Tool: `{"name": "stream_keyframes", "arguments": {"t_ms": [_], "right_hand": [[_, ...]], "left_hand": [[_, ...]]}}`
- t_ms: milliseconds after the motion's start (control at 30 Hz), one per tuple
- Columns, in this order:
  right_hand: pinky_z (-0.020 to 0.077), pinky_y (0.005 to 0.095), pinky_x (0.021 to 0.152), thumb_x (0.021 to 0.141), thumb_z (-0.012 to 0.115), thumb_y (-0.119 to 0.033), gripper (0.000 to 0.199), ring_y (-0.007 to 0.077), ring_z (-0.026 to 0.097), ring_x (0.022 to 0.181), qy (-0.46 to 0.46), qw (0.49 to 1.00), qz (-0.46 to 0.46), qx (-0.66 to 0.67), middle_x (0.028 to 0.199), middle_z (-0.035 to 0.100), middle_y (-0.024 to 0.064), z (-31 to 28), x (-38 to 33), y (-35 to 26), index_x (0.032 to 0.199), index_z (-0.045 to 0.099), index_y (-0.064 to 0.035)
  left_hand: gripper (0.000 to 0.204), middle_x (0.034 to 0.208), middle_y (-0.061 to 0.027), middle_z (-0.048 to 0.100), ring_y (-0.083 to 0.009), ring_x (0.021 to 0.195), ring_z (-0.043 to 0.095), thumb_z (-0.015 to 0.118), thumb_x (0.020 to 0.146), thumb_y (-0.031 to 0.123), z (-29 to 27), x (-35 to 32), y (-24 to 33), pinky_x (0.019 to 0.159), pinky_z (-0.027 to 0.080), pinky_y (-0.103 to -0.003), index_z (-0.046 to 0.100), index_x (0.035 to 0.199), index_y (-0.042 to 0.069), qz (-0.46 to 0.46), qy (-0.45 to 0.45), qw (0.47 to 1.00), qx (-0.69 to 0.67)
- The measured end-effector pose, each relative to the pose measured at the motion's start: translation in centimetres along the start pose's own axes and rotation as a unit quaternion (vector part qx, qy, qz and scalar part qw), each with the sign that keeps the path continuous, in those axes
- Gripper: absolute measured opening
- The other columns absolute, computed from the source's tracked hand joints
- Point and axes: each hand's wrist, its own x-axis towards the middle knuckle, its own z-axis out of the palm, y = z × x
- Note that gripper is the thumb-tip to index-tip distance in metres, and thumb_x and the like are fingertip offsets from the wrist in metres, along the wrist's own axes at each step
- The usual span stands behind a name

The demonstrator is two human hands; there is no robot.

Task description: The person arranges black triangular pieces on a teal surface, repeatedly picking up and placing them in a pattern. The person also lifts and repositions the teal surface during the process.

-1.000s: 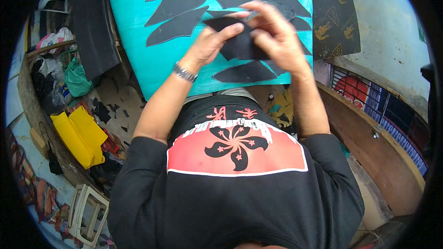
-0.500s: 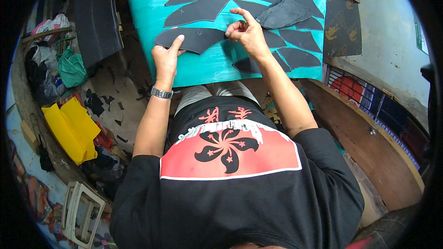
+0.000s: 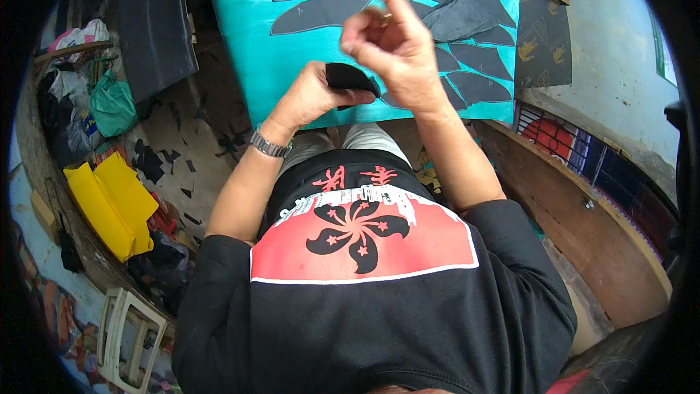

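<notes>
My left hand (image 3: pixel 310 95) grips a black, flat cut piece (image 3: pixel 348 74) near the table's front edge, thumb toward me. The piece now looks foreshortened and curved, and part of it is hidden by the fingers. Just to its right, my right hand (image 3: pixel 405 55) is raised above the table. Its index finger points up and away while the thumb and other fingers are pinched together; whatever they may hold is too small to make out. Similar black cut pieces (image 3: pixel 317 14) lie in rows on the teal table top (image 3: pixel 248 36). A small pile of dark pieces (image 3: pixel 461 18) rests on the right.
A long black sheet (image 3: pixel 153 22) hangs left of the table. Dark scraps (image 3: pixel 233 138) litter the floor. Bags, a yellow sheet (image 3: pixel 113 204) and a pale plastic stool (image 3: pixel 135 339) stand on the left. A wooden board (image 3: pixel 583 233) runs along the right.
The left hand has lifted and turned the cut piece, moving it right and closer to me. The right hand has let go of the piece's pointed end and risen.
</notes>
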Motion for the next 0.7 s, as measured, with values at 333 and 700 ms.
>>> {"name": "stream_keyframes", "arguments": {"t_ms": [333, 700], "right_hand": [[0.0520, 0.0298, 0.069, 0.080, 0.068, 0.004, 0.057, 0.0111, 0.060, 0.074, -0.023, 0.968, -0.073, -0.239, 0.086, 0.064, 0.0057, 0.5, -1.4, -0.7, 0.133, 0.056, -0.0120], [0.0472, 0.0177, 0.066, 0.077, 0.070, 0.012, 0.061, 0.0023, 0.053, 0.070, 0.240, 0.963, 0.072, -0.099, 0.085, 0.060, 0.0001, -4.0, -1.7, 7.6, 0.133, 0.053, -0.0071]], "left_hand": [[0.029, 0.098, -0.0033, 0.074, -0.0108, 0.091, 0.066, 0.081, 0.077, 0.007, 0.7, 0.7, -0.3, 0.085, 0.054, -0.030, 0.072, 0.104, 0.002, 0.071, -0.011, 0.995, 0.064], [0.026, 0.090, -0.0017, 0.072, -0.0083, 0.073, 0.068, 0.076, 0.088, 0.017, -7.3, 0.3, -1.6, 0.063, 0.054, -0.021, 0.070, 0.109, 0.003, -0.008, 0.227, 0.969, 0.097]]}}
